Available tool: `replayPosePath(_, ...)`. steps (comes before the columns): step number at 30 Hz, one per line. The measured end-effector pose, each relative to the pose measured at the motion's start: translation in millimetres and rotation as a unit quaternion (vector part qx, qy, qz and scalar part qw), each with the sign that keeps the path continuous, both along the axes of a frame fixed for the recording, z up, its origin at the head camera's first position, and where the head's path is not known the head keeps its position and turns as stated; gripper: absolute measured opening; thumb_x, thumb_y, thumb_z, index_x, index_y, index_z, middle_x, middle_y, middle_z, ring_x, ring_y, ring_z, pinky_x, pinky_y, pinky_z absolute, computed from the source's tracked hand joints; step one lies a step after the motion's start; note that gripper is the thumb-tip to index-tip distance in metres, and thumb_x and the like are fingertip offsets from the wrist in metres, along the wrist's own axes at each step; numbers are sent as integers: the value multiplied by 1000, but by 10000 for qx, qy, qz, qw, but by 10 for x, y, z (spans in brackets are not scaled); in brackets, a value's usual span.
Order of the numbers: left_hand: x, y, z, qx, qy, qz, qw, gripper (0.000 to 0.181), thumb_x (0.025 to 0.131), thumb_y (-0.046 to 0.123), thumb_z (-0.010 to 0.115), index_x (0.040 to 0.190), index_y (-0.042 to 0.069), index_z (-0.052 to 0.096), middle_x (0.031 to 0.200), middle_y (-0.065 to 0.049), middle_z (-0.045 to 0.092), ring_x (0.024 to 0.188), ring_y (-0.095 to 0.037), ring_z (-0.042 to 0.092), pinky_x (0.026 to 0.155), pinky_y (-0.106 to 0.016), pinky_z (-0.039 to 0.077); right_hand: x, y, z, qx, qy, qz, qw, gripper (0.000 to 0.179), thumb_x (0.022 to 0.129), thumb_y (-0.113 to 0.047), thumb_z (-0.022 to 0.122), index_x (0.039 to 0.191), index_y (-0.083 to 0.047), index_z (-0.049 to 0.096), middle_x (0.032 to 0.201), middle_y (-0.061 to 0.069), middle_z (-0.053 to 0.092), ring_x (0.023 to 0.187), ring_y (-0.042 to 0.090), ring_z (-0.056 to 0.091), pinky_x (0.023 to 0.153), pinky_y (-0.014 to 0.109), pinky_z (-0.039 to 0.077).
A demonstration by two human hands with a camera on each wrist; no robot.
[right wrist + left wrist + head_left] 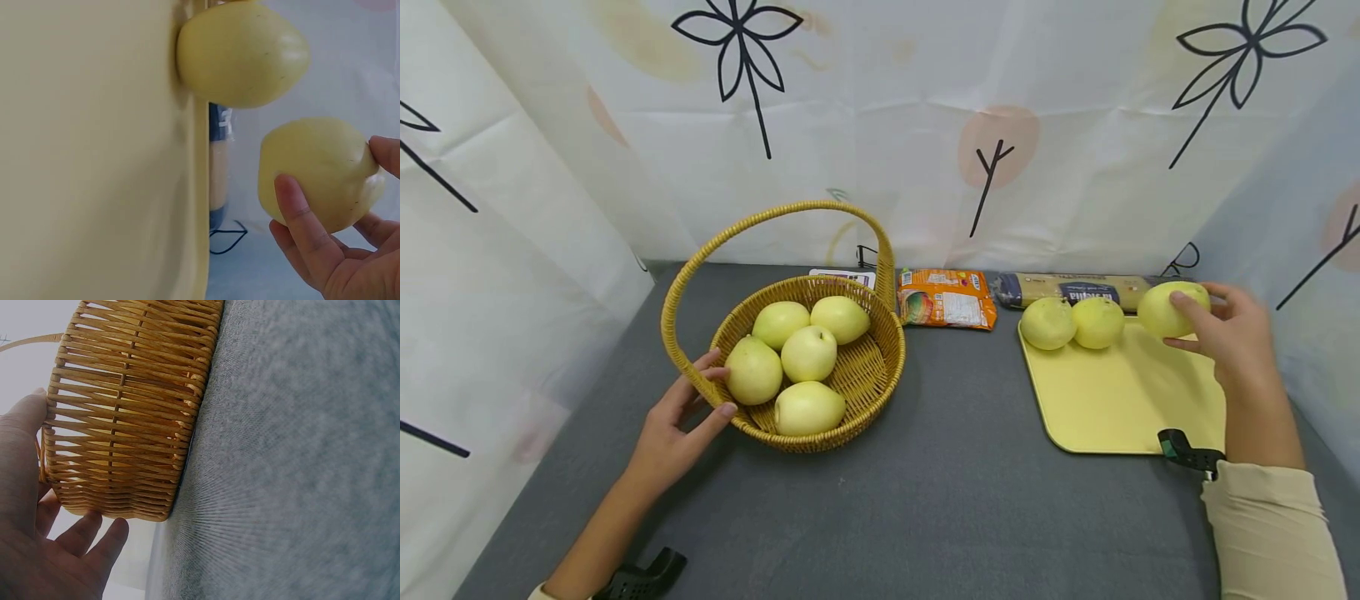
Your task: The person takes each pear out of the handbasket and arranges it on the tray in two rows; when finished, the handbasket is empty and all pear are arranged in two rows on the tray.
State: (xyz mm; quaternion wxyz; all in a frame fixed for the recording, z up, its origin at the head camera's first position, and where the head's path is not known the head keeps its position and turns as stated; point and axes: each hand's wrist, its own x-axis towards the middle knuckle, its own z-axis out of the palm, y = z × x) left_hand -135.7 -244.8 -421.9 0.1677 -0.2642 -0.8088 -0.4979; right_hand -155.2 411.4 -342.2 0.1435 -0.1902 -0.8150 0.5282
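Note:
My right hand [1236, 329] grips a pale yellow pear [1172, 308] between thumb and fingers, above the far right part of the yellow tray [1131, 408]. In the right wrist view this pear [319, 172] is held apart from the tray [94, 150]. Two more pears [1048, 323] [1098, 322] sit side by side at the tray's far left. On the left stands a wicker basket [868, 379] with several pears [809, 354] in it. Its left rim, by the handle's foot, is held by my left hand [673, 429]. The left wrist view shows thumb and fingers at the basket's side [125, 412].
Behind the tray lies a long clear packet [1060, 289] with a dark blue label. An orange packet [947, 298] lies between it and the basket, and a white label [842, 277] shows behind the basket. A patterned curtain [887, 125] backs the grey table [940, 500].

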Motion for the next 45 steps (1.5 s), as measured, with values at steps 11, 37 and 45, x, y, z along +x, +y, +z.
replayPosePath(11,127,131,225,-20,28,14,10000,47,83,-19,66,129,-12,56,146,-33,41,137,-14,44,97,-13,43,-90,123,-180,-63,-880,164,9960,88,98,-45,58,159,1,13,125,16,35,90,9,49,74,38,61)
replayPosePath(37,30,34,30,-35,-100,134,9999,50,83,-19,67,131,-8,56,149,-28,42,139,-15,43,98,-13,42,-133,59,-200,-603,-1101,1338,9830,88,105,-24,51,155,4,-16,154,37,0,96,8,51,85,32,57)
replayPosePath(45,0,14,-3,-41,-108,86,9999,53,83,-17,69,133,-3,57,152,-21,42,139,-18,43,98,-13,43,-91,-35,-128,612,-1067,1215,9849,84,105,-33,45,155,7,-10,158,38,-9,143,57,2,110,70,19)
